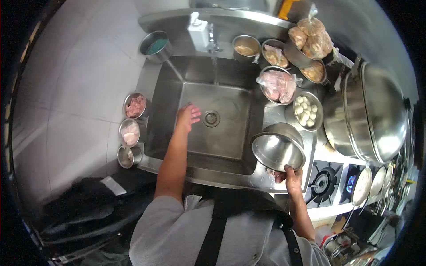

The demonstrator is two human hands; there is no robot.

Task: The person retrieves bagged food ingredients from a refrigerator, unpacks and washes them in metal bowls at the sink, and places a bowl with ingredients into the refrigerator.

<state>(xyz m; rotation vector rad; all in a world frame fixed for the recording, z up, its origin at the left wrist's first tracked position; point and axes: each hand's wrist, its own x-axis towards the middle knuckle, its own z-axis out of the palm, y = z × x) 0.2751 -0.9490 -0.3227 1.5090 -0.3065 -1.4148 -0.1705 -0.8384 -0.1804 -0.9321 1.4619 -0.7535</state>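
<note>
My left hand (189, 117) reaches over the steel sink basin (217, 142), fingers apart and holding nothing, just left of the round drain (211, 118). On the right-hand counter, my right hand (291, 175) grips the near rim of a steel mixing bowl (276, 150). The bowl is tilted, its shiny inside facing me. Another metal rim shows behind it, and I cannot tell whether the two touch. Under its near edge lies something reddish that I cannot make out. Just beyond stands a bowl of white balls (305, 111).
Bowls with bagged meat (278, 85) crowd the back right, near a large lidded pot (372, 113). Three small meat bowls (135, 105) line the left edge. A soap dispenser (199, 34) stands behind the sink. A burner (325, 181) is at right, with a blue flame (350, 182) beside it.
</note>
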